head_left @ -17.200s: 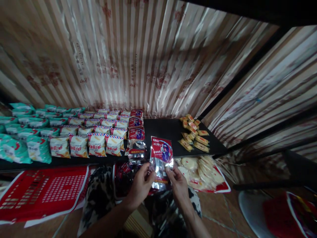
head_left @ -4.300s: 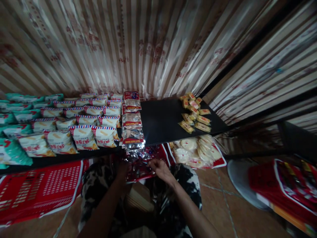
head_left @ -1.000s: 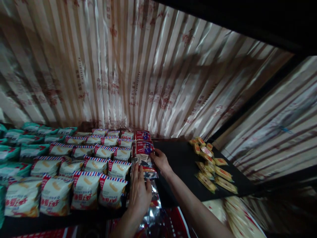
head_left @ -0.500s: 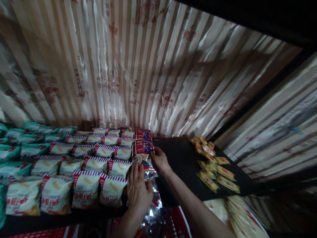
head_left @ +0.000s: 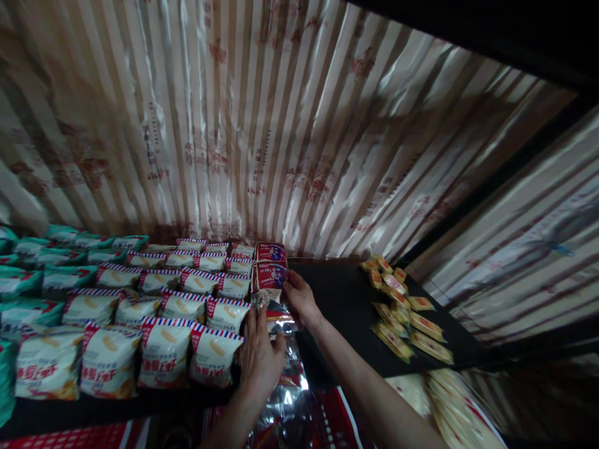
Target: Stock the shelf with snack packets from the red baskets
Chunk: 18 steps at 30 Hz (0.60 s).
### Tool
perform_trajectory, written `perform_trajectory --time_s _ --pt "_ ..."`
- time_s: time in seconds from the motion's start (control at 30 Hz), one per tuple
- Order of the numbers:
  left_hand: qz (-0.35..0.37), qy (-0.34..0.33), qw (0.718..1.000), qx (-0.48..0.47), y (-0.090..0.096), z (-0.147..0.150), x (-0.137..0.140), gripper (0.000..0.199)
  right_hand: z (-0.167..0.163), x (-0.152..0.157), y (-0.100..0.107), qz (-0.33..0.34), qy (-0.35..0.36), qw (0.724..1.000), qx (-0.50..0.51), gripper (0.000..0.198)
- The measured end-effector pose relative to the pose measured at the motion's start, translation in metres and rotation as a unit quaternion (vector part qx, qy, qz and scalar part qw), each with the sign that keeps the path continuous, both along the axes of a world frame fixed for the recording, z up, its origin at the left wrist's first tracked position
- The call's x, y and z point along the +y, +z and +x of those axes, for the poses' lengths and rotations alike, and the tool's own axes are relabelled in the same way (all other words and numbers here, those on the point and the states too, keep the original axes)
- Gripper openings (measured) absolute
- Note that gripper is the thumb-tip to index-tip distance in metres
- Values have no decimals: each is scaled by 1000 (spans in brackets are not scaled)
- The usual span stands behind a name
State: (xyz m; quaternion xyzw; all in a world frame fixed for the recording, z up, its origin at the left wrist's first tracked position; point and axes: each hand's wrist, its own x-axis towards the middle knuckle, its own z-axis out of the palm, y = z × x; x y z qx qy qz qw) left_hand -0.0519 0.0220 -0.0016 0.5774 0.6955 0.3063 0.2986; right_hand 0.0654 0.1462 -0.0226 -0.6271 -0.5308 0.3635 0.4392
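Note:
A red and blue snack packet [head_left: 269,277] lies on the dark shelf, at the right end of the rows of white puffed-snack bags. At its right edge my right hand [head_left: 302,299] has bent fingers closed on the packet. My left hand [head_left: 261,355] rests at the packet's lower left edge, fingers stretched forward and thumb apart. Behind this packet lies another red and blue packet [head_left: 270,251]. The nearest white snack bag [head_left: 214,358] stands just left of my left hand. Shiny silver and red packaging [head_left: 292,405] shows below my hands.
Green bags [head_left: 65,279] fill the far left of the shelf. Small yellow packets [head_left: 397,305] lie in a loose heap on the right. Pale packages [head_left: 449,399] sit lower, by the front edge. A striped plastic curtain [head_left: 262,125] hangs behind, and a red basket [head_left: 70,436] shows bottom left.
My fingers stay at the packet's edges. The packet's printed front sits slightly further back, with more silver showing below it. The view has shifted slightly.

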Motion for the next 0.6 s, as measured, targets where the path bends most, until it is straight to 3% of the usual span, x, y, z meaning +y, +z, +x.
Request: perform_trajectory --time_s 0.17,0.33,0.4,0.47,0.53,0.6 --pt "-4 5 999 -31 2 -4 3 55 -7 -6 9 -12 1 999 -37 40" --pt "-8 18 998 -65 2 -6 4 52 -9 -10 25 -43 -5 987 -155 46" --pt "1 18 997 -69 1 -6 5 51 -11 -11 31 -10 1 976 -216 48" --pt "13 14 997 -69 -1 -6 5 49 -14 -13 34 62 20 957 -283 45" --pt "25 12 998 -59 -4 -5 5 48 -18 -13 35 123 64 930 -341 41" --pt "38 12 998 -45 -7 -5 6 48 -23 -14 34 135 121 907 -379 38"
